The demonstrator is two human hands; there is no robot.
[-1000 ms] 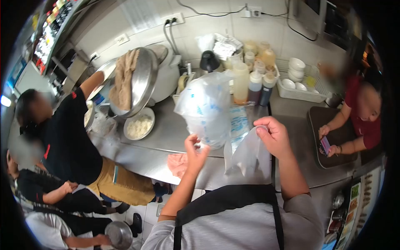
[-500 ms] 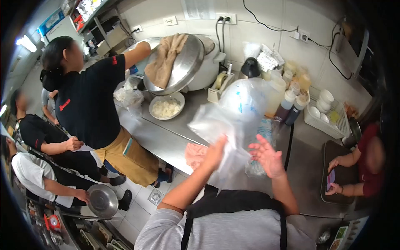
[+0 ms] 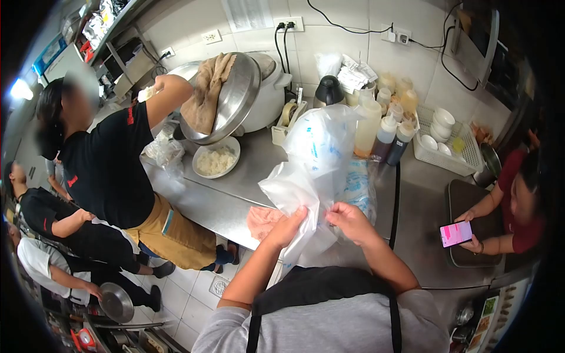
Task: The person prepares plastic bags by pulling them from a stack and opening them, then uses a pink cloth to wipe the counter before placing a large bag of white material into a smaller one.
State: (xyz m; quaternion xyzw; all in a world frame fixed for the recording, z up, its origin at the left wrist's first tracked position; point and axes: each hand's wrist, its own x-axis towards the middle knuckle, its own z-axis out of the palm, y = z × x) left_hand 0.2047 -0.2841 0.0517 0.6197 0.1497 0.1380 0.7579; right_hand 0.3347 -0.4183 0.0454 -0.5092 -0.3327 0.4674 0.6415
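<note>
My left hand (image 3: 287,228) is closed on the side of a thin, translucent plastic bag (image 3: 303,191), its thumb lying along the film. Opposite it, my right hand (image 3: 354,223) pinches the bag's other edge between thumb and fingertips. Behind the bag stands a larger plastic bag with blue print (image 3: 318,141). A flattened pack with blue print (image 3: 359,185) lies to the right of it. The pink cloth (image 3: 263,222) rests on the counter beside my left hand.
A bowl of rice (image 3: 216,157) sits near a rice cooker (image 3: 271,97) with its tilted lid (image 3: 244,94). Several sauce bottles (image 3: 384,135) and a basket of bowls (image 3: 447,156) line the back. One person (image 3: 106,159) works at left; another holds a phone (image 3: 456,233) at right.
My right hand, spread and apart from the bag before, has come in and now pinches its edge. My left hand keeps its hold. The view has shifted slightly right.
</note>
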